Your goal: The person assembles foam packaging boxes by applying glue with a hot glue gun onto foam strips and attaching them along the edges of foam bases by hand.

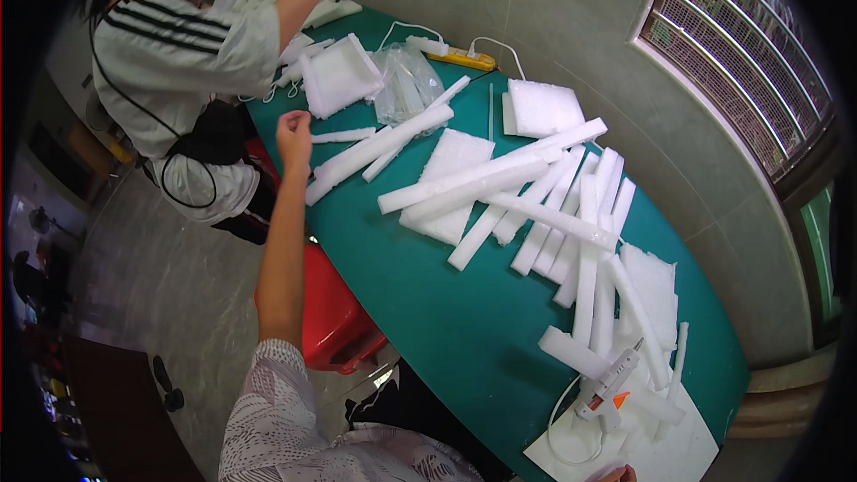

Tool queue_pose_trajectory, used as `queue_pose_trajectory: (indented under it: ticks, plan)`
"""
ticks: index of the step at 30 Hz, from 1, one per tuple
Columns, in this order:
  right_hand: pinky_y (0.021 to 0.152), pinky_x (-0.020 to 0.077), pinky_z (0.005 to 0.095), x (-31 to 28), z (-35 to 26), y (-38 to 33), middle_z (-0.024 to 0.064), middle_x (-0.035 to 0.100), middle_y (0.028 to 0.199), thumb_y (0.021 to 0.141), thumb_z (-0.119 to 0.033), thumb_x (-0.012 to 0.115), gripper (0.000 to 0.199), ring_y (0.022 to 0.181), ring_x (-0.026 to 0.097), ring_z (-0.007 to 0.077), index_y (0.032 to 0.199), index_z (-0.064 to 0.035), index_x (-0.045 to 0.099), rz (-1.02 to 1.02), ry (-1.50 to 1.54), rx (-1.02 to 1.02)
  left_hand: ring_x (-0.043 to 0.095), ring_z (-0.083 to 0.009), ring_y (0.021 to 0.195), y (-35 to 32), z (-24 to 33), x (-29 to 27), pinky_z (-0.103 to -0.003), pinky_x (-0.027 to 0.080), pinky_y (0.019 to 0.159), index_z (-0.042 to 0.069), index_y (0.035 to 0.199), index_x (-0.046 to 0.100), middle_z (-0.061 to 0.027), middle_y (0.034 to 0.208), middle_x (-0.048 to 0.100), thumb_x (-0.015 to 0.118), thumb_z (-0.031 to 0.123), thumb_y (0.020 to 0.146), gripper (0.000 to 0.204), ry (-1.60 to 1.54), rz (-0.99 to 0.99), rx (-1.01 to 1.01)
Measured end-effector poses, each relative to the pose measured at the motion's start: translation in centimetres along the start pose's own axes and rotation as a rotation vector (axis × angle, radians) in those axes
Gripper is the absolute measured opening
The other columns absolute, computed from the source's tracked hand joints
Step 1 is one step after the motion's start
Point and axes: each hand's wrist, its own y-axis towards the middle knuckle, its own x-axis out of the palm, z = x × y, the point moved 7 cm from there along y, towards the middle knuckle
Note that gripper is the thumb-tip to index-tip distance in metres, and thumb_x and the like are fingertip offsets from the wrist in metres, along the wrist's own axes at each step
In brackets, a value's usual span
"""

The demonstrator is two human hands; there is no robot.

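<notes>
My left hand (295, 138) reaches over the table's left edge, its fingers curled closed. The end of a thin white foam strip (344, 136) meets the knuckles; I cannot tell whether the fingers grip it. At the lower edge, only fingertips of my right hand (618, 475) show, and their grip is hidden. Just above them, a pale glue gun (611, 382) with an orange trigger rests among foam pieces on a white board (687, 451). Many long white foam strips (491, 180) lie crossed over one another, some upon a flat foam sheet (457, 161).
The green table (402, 286) runs along a grey tiled wall. A co-worker (178, 62) stands at the left, arm raised. A foam tray (341, 76), clear plastic bag (406, 85), yellow power strip (469, 58) and foam block (544, 109) lie farther back. A red stool (335, 312) stands beside the table.
</notes>
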Motion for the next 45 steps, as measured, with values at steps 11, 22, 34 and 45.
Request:
queue_pose_trajectory:
  ticks: [11,22,34,45]
  plan:
    - [0.073,0.0522,0.0372,-0.2,-0.8,0.0,0.02,0.064,0.095,0.09,-0.03,0.059,0.034,0.082,0.063,0.032,0.1,0.0027,0.064,0.035,-0.028,0.005,0.046,-0.0261,0.111,10.2,-9.3,5.2,-0.037,0.032,0.096,0.02,0.137,0.038,-0.0158,0.123,0.049,0.07,0.054,0.071,0.081,-0.329,-0.319,-0.672]
    - [0.071,0.0512,0.0371,0.3,-1.0,0.2,0.0176,0.065,0.091,0.09,-0.032,0.059,0.036,0.079,0.062,0.0294,0.098,0.0023,0.063,0.01,-0.054,-0.041,0.051,-0.0325,0.107,6.5,-5.4,6.6,-0.046,0.044,0.088,0.01,0.133,0.036,-0.0194,0.122,0.044,0.077,0.037,0.07,0.079,-0.607,-0.33,-0.728]
    - [0.068,0.0511,0.0367,0.5,-0.3,0.1,0.0176,0.065,0.088,0.089,-0.031,0.06,0.034,0.075,0.062,0.0287,0.098,0.0022,0.063,0.01,0.035,-0.032,0.051,-0.0242,0.119,-16.9,7.1,-5.9,-0.036,0.039,0.103,0.001,0.141,0.033,-0.0126,0.13,0.052,0.059,0.03,0.084,0.068,-0.686,-0.745,-0.351]
    - [0.07,0.0514,0.0372,0.2,-1.4,-0.1,0.0185,0.066,0.087,0.089,-0.03,0.061,0.035,0.076,0.063,0.0298,0.097,0.0044,0.063,0.026,0.009,-0.089,0.059,-0.0138,0.091,-23.5,9.9,-4.0,-0.027,0.049,0.078,0.004,0.131,0.047,-0.0091,0.111,0.06,0.059,0.018,0.09,0.046,0.011,-1.194,-0.238]
